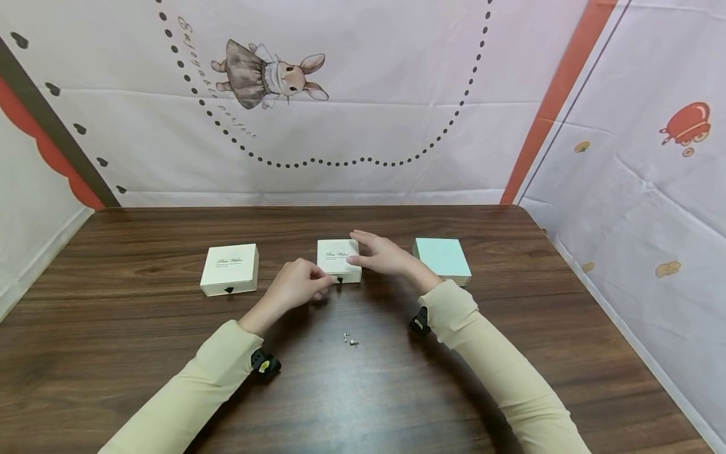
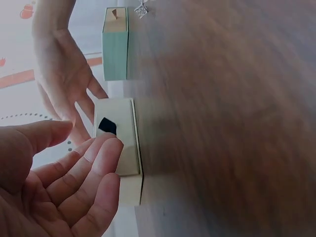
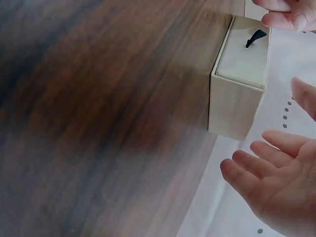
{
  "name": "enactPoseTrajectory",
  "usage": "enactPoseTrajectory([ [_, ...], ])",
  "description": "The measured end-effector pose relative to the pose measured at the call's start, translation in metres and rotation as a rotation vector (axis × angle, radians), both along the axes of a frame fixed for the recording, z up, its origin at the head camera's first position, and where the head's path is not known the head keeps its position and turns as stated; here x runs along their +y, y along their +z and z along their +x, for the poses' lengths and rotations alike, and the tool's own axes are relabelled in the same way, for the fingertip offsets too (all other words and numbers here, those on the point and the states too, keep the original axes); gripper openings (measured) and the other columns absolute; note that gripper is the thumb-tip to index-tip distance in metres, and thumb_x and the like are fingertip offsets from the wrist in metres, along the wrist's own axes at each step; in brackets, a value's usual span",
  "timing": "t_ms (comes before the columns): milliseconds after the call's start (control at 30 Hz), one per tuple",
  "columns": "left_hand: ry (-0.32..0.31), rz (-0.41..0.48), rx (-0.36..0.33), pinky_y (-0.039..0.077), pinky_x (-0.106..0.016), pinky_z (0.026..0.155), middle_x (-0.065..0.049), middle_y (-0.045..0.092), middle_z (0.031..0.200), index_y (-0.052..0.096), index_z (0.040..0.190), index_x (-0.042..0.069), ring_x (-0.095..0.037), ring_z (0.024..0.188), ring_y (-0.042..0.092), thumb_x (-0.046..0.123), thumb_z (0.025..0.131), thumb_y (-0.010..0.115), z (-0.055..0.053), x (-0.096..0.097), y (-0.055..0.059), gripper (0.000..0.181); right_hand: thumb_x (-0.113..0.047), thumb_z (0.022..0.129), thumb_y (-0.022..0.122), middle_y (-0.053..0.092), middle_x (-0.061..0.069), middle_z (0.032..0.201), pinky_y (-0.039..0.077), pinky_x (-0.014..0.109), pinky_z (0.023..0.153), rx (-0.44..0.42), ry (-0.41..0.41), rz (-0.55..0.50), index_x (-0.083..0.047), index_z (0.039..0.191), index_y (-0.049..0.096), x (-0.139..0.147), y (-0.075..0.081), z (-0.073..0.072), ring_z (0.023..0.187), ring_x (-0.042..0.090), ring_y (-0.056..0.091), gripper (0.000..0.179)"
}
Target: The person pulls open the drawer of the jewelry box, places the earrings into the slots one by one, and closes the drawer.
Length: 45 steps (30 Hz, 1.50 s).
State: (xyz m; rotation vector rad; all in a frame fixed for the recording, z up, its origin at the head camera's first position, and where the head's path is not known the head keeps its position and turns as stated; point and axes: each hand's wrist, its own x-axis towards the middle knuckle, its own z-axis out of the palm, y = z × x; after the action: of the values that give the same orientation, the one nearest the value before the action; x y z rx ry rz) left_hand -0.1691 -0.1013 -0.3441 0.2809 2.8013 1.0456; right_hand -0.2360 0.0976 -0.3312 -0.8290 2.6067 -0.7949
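A small cream drawer box [image 1: 331,260] with printed lettering lies at the middle of the table. From its front sticks a black ribbon tab [image 2: 107,125]. My left hand [image 1: 296,285] is at this front, its fingertips close to the tab; in the left wrist view thumb and fingers are apart with nothing pinched between them. Over the box's right side reaches my right hand [image 1: 387,255], fingers extended; the right wrist view has its palm [image 3: 284,175] facing the box without gripping it. Small silver jewellery pieces [image 1: 354,343] lie on the table nearer to me.
Another cream box [image 1: 229,268] with a black tab stands to the left. A mint-green box [image 1: 442,257] stands on the right, near my right wrist. The brown wooden table [image 1: 142,353] ends at a printed cloth wall [image 1: 363,113] behind the boxes.
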Motion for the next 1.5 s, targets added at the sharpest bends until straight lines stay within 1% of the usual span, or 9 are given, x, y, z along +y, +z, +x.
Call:
enactPoseTrajectory([
  [133,-0.007,-0.028,-0.01,0.039,-0.025,0.055,0.004,0.062,0.055,0.07,0.07,0.01,-0.007,0.053,0.058,0.03,0.086,0.06,-0.004,0.006,-0.002,0.027,-0.032,0.092,0.053,0.022,0.012,0.149,0.025,0.042,0.105,-0.002,0.007,0.019,-0.006,0.143,0.026,0.0,-0.003,-0.001,0.135,0.025,0.024,0.064],
  [233,-0.013,-0.043,-0.038,0.042,-0.025,0.055,0.004,0.063,0.055,0.07,0.067,0.01,-0.008,0.052,0.06,0.028,0.085,0.062,-0.006,0.01,-0.003,0.027,-0.031,0.091,0.054,0.021,0.012,0.149,0.024,0.043,0.106,-0.003,0.02,0.028,-0.005,0.143,0.026,-0.001,-0.004,-0.001,0.135,0.026,0.022,0.064],
  [400,0.001,-0.044,-0.089,0.046,-0.026,0.056,0.002,0.064,0.055,0.071,0.068,0.007,-0.01,0.052,0.063,0.027,0.085,0.062,-0.011,0.013,-0.004,0.028,-0.029,0.09,0.056,0.021,0.012,0.149,0.023,0.043,0.106,-0.007,0.034,0.043,-0.004,0.143,0.027,-0.002,-0.005,-0.001,0.135,0.027,0.022,0.065],
  [500,0.007,-0.048,-0.094,0.047,-0.026,0.056,0.001,0.064,0.054,0.071,0.069,0.006,-0.01,0.051,0.063,0.026,0.085,0.062,-0.013,0.014,-0.005,0.027,-0.029,0.09,0.058,0.021,0.012,0.149,0.024,0.044,0.105,-0.008,0.032,0.05,-0.005,0.142,0.027,-0.002,-0.006,-0.001,0.135,0.027,0.023,0.065],
  [733,0.006,-0.061,-0.12,0.047,-0.025,0.051,0.0,0.064,0.056,0.07,0.07,0.005,-0.011,0.051,0.063,0.016,0.084,0.061,-0.015,0.018,-0.005,0.02,-0.028,0.089,0.058,0.021,0.011,0.149,0.024,0.044,0.105,-0.014,0.026,0.057,-0.004,0.142,0.028,-0.002,-0.004,0.0,0.135,0.027,0.023,0.065],
  [967,0.014,-0.128,-0.092,0.045,-0.026,0.056,0.004,0.062,0.054,0.069,0.066,0.009,-0.008,0.05,0.061,0.014,0.081,0.06,-0.015,0.02,-0.004,0.018,-0.028,0.09,0.057,0.018,0.01,0.15,0.024,0.044,0.105,-0.033,0.031,0.065,-0.005,0.143,0.027,-0.002,-0.004,-0.001,0.136,0.026,0.02,0.065],
  [1167,0.016,-0.16,-0.118,0.047,-0.029,0.06,0.004,0.062,0.053,0.07,0.066,0.01,-0.009,0.051,0.061,0.017,0.081,0.063,-0.015,0.021,-0.002,0.018,-0.027,0.09,0.057,0.017,0.01,0.151,0.024,0.044,0.105,-0.048,0.043,0.055,-0.005,0.143,0.026,-0.002,-0.004,-0.002,0.136,0.026,0.019,0.065],
  [1267,0.018,-0.174,-0.117,0.047,-0.031,0.061,0.004,0.061,0.051,0.07,0.065,0.011,-0.01,0.051,0.061,0.018,0.081,0.063,-0.014,0.021,-0.001,0.018,-0.027,0.09,0.058,0.017,0.01,0.151,0.025,0.044,0.105,-0.051,0.051,0.057,-0.004,0.142,0.026,-0.002,-0.003,-0.003,0.136,0.026,0.019,0.066],
  [1500,0.009,-0.197,-0.098,0.045,-0.029,0.058,0.005,0.061,0.049,0.07,0.062,0.012,-0.01,0.051,0.06,0.019,0.079,0.064,-0.012,0.022,-0.001,0.019,-0.027,0.09,0.058,0.019,0.01,0.15,0.026,0.042,0.105,-0.034,0.038,0.082,-0.004,0.142,0.027,-0.002,-0.004,-0.003,0.135,0.025,0.022,0.065],
])
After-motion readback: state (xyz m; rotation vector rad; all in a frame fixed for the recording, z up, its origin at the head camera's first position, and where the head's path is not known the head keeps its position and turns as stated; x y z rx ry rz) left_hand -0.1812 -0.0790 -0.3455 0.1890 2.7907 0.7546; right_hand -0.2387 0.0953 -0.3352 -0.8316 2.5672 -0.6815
